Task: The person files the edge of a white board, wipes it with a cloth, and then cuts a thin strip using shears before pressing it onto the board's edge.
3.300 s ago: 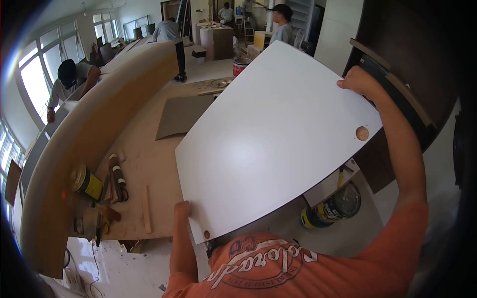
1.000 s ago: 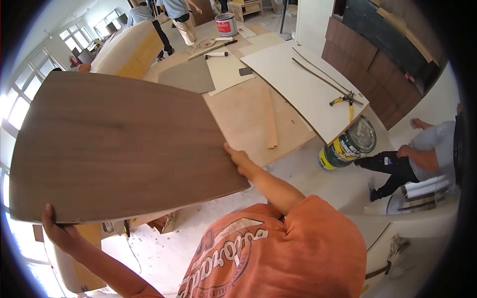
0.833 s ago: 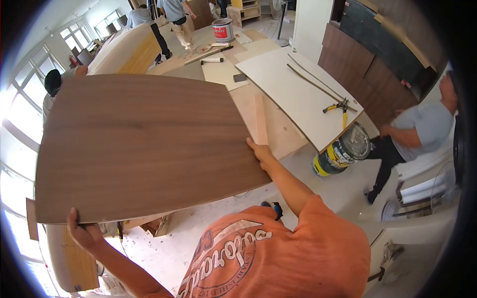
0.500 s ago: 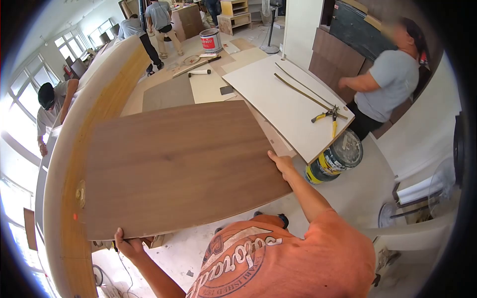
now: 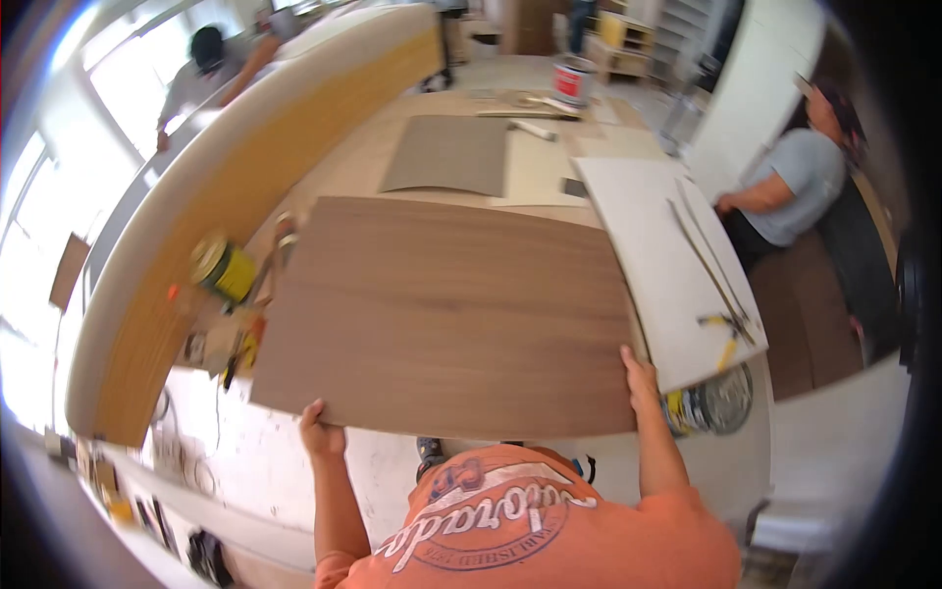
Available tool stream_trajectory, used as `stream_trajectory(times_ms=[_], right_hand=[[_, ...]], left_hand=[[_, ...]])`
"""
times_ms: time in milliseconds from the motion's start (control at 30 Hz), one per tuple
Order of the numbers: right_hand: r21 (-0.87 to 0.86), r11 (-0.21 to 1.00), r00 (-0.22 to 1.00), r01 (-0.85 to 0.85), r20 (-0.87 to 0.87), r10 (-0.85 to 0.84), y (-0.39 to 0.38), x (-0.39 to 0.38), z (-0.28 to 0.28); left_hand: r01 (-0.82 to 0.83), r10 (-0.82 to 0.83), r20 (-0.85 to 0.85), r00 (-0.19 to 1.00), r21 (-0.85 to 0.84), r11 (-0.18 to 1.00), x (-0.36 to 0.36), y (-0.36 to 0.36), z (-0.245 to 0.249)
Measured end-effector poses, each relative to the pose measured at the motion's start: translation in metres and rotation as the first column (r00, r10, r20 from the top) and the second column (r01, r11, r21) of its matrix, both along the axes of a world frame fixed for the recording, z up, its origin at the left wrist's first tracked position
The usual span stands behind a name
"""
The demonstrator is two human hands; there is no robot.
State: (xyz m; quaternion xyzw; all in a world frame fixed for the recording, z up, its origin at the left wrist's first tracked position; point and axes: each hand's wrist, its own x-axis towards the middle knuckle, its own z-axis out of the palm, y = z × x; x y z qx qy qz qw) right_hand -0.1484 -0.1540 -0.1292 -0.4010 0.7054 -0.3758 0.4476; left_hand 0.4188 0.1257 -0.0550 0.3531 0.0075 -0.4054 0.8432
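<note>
A large brown wood-grain panel is held out in front of me, roughly level, over the near part of the work table. My left hand grips its near edge toward the left corner, thumb on top and the fingers beneath it out of sight. At the right edge, near the close corner, my right hand is closed on the same panel. Beyond the panel lie a grey-brown sheet and a cream sheet. Just right of it rests a white board bearing pliers and thin strips.
A long curved wooden piece runs along the left, beside a yellow-labelled can. A red-labelled can stands at the back. One person is at the right, another at the upper left. Buckets sit under the white board.
The view has swung left. The panel, still in both hands, now sits clear of the curved piece, uncovering the yellow-labelled can and tools at the left. The person at right has turned slightly.
</note>
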Motion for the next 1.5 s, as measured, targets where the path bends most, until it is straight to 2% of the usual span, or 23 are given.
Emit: stream_trajectory(times_ms=[33, 67, 133, 167, 400, 600, 700, 833, 867, 900, 933, 1000, 1067, 1100, 1133, 1233, 1333, 1367, 1500], right_hand=[[0.002, 1.0, 0.999, -0.023, 0.037, 0.023, 0.006, 0.005, 0.016], [0.085, 0.996, 0.999, -0.002, 0.038, -0.001, 0.008, 0.01, 0.029], [0.077, 0.997, 1.0, 0.023, 0.012, -0.024, 0.007, 0.014, 0.033], [0.163, 0.986, 1.0, 0.019, 0.02, -0.022, 0.009, 0.019, 0.049], [0.086, 0.994, 0.994, 0.067, -0.089, -0.059, 0.008, 0.019, 0.028], [0.107, 0.992, 0.983, 0.063, -0.18, -0.043, 0.008, 0.02, 0.025], [0.034, 0.999, 0.969, 0.019, -0.245, -0.01, 0.006, 0.013, 0.01], [0.09, 0.995, 0.932, -0.046, -0.355, 0.075, 0.003, 0.008, 0.005], [0.123, 0.989, 0.93, -0.082, -0.348, 0.121, 0.003, 0.012, 0.015], [0.063, 0.994, 0.897, -0.09, -0.429, 0.109, -0.002, 0.007, 0.003], [0.011, 0.994, 0.855, -0.106, -0.51, 0.096, -0.007, 0.003, -0.007], [0.036, 0.996, 0.815, -0.081, -0.573, 0.087, -0.018, 0.019, 0.019], [0.081, 0.988, 0.84, -0.133, -0.52, 0.156, -0.042, 0.03, 0.038], [0.032, 0.988, 0.887, -0.149, -0.436, 0.148, -0.06, 0.027, 0.023], [-0.025, 0.986, 0.924, -0.167, -0.352, 0.148, -0.081, 0.024, 0.008], [0.102, 0.983, 0.989, -0.15, 0.01, 0.149, -0.131, 0.032, 0.013], [0.236, 0.939, 0.897, -0.248, 0.423, 0.131, -0.16, 0.031, 0.017], [0.254, 0.918, 0.851, -0.304, 0.506, 0.142, -0.162, 0.031, 0.025], [0.212, 0.884, 0.805, -0.418, 0.537, 0.252, -0.181, 0.048, 0.023]], left_hand=[[-0.013, 0.013, -0.016, 1.0, 0.015, 1.0, -0.006, 0.001, 0.0], [-0.022, 0.024, -0.057, 0.998, 0.028, 0.999, -0.011, 0.002, -0.001], [-0.064, 0.069, -0.096, 0.993, 0.057, 0.996, -0.018, 0.002, 0.0], [-0.073, 0.079, -0.111, 0.991, 0.063, 0.995, -0.023, 0.001, 0.0], [-0.041, 0.054, -0.224, 0.973, 0.063, 0.997, -0.029, 0.007, -0.033], [-0.057, 0.099, -0.32, 0.942, 0.137, 0.989, -0.03, 0.01, -0.065], [-0.047, 0.104, -0.317, 0.943, 0.181, 0.982, -0.029, 0.015, -0.09], [-0.026, 0.078, -0.311, 0.947, 0.167, 0.986, -0.025, 0.024, -0.113], [-0.029, 0.098, -0.312, 0.945, 0.22, 0.975, -0.024, 0.023, -0.11], [0.002, 0.048, -0.292, 0.955, 0.167, 0.986, -0.022, 0.025, -0.115], [-0.032, 0.096, -0.287, 0.953, 0.217, 0.976, -0.024, 0.022, -0.106], [-0.035, 0.1, -0.289, 0.952, 0.223, 0.974, -0.028, 0.019, -0.097], [-0.096, 0.161, -0.284, 0.945, 0.231, 0.968, -0.03, 0.014, -0.084], [-0.096, 0.166, -0.277, 0.946, 0.25, 0.963, -0.03, 0.014, -0.082], [-0.102, 0.176, -0.27, 0.946, 0.266, 0.959, -0.03, 0.014, -0.082], [-0.112, 0.171, -0.256, 0.951, 0.23, 0.967, -0.031, 0.008, -0.08], [-0.149, 0.208, -0.189, 0.96, 0.283, 0.947, -0.028, 0.01, -0.069], [-0.15, 0.211, -0.19, 0.959, 0.291, 0.945, -0.027, 0.009, -0.068], [-0.155, 0.201, -0.165, 0.966, 0.259, 0.954, -0.01, 0.017, -0.088]])
